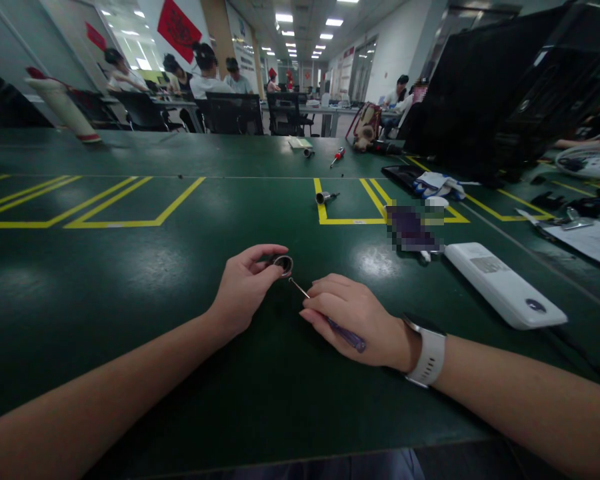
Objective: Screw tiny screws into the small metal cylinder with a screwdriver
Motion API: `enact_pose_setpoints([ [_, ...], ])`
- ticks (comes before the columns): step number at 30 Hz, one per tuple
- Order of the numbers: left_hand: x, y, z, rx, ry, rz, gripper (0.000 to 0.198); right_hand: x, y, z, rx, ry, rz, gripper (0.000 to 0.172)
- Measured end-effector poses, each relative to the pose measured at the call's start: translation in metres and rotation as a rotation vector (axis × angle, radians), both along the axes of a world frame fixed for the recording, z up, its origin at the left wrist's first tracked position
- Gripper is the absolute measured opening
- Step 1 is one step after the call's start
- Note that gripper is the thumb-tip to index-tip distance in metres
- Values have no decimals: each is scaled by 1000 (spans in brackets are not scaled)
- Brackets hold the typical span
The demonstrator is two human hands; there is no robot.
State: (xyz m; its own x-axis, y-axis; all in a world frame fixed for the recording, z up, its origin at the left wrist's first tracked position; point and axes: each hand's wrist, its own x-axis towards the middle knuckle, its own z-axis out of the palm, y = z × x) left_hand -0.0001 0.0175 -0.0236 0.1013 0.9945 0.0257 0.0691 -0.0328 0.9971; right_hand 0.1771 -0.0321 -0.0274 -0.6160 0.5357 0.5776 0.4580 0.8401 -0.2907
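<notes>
Between the thumb and fingers of my left hand (245, 283) is a small round metal cup-shaped part (286, 262), its ringed opening turned toward the right. My right hand (353, 317) is closed around a screwdriver (347, 335) with a translucent purple handle. The thin shaft points up and left, and its tip lies just short of the metal part, apparently apart from it. A similar metal part with a stem (324, 198) lies farther off, inside a yellow-taped area of the green table (180, 387).
At the right lie a white power bank (505, 287), a blurred-out phone (411, 228), a white-and-blue cloth (439, 185) and a clipboard (587, 233). Farther back are a red screwdriver (337, 157), another small metal part (308, 153) and a bag (367, 127). People sit at desks beyond.
</notes>
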Motion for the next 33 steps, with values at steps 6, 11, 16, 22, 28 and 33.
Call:
enact_pose_setpoints([
  [6, 2, -5, 3, -1, 18, -43, 26, 1, 1, 0, 79, 97, -43, 11],
  [11, 2, -9, 4, 15, 65, -80, 27, 0, 2, 0, 82, 87, -52, 12],
  [16, 2, -10, 4, 27, 94, -108, 28, 0, 2, 1, 82, 94, -65, 12],
  [22, 2, -11, 7, 44, 135, -103, 28, -1, 2, -1, 96, 85, -70, 12],
  [28, 3, -10, 8, 25, 111, -86, 30, -1, 1, 1, 108, 72, -77, 14],
  [33, 4, -12, 9, 10, 95, -85, 30, -2, 0, 3, 125, 38, -86, 17],
])
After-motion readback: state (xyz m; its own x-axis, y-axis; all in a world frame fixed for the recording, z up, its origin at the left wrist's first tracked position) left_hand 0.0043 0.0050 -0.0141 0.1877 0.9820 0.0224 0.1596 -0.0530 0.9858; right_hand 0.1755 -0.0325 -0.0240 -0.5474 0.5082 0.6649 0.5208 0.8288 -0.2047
